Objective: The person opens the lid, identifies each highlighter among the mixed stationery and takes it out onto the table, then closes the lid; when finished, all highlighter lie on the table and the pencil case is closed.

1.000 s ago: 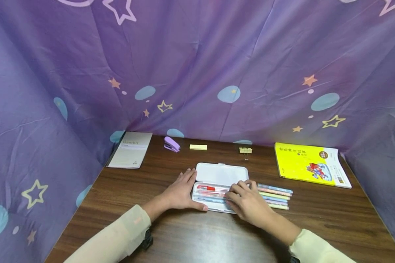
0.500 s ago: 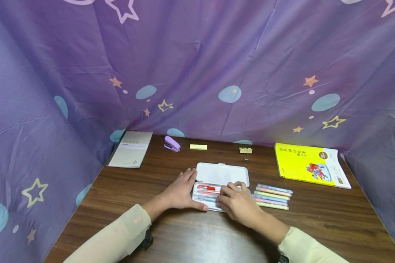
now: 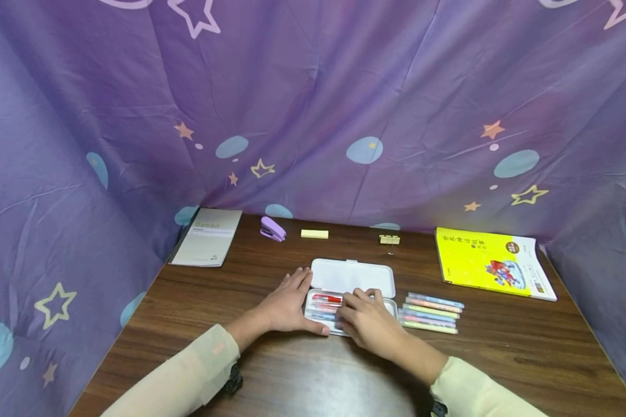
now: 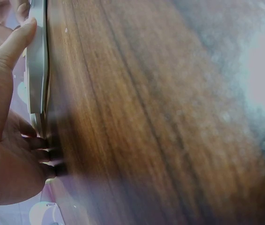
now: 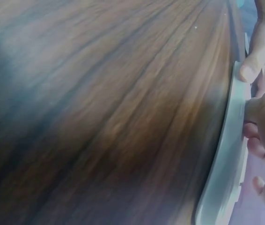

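An open white pencil case [image 3: 392,307] lies on the table in the head view, its lid [image 3: 352,276] folded back. Several pens [image 3: 326,307], one with a red cap, lie in its left part. My left hand [image 3: 288,302] holds steady at the case's left end, fingers spread straight along the side and thumb on the front edge. My right hand [image 3: 367,321] reaches over the middle of the case, its curled fingers on the pens; the fingertips are hidden. In the right wrist view, the right thumb [image 5: 253,110] dips behind the case's front wall [image 5: 226,140].
Several pastel pens [image 3: 431,313] lie side by side right of the case. Behind are a purple stapler [image 3: 273,229], a yellow block [image 3: 314,234] and a binder clip [image 3: 389,239]. A notebook [image 3: 207,238] lies left, a yellow book [image 3: 492,263] right.
My right hand has moved left along the case, uncovering its right end and the left ends of the pastel pens outside. My left hand has stayed in place.
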Demonstrator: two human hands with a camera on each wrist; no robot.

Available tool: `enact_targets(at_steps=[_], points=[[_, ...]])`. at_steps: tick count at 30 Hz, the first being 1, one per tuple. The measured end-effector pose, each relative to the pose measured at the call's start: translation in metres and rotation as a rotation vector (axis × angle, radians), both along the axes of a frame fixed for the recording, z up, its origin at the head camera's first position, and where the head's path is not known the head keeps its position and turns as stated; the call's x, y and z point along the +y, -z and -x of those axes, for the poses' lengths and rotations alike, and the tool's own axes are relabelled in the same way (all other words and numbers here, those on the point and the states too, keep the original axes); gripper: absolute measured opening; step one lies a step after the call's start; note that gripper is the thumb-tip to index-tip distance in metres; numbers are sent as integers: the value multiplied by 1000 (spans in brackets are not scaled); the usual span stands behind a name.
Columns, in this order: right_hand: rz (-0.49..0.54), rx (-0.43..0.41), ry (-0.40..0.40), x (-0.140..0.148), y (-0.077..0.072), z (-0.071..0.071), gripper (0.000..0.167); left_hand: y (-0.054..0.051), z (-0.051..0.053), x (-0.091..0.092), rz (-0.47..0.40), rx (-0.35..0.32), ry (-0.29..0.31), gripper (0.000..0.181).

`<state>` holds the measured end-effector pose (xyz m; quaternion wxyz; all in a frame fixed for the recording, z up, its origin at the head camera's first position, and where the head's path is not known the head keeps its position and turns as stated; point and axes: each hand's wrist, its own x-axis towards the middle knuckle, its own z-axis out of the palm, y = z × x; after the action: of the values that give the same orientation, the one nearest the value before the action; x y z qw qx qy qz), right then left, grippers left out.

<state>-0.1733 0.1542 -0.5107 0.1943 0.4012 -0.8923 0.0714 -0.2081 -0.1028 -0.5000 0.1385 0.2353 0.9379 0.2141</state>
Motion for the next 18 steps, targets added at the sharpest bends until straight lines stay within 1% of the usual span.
enact_targets(at_steps=[5,8,14,18], points=[[-22,-58,31,-7,-2,0,14,0,0,0,3,3,6,147],[-32,-73,35,-10,-3,0,13,1,0,0,3,9,9,147],[-49,-78,42,-14,-3,1,11,1,0,0,0,14,14,146],[-47,-58,35,-13,-4,2,12,1,1,0,-3,17,15,146]])
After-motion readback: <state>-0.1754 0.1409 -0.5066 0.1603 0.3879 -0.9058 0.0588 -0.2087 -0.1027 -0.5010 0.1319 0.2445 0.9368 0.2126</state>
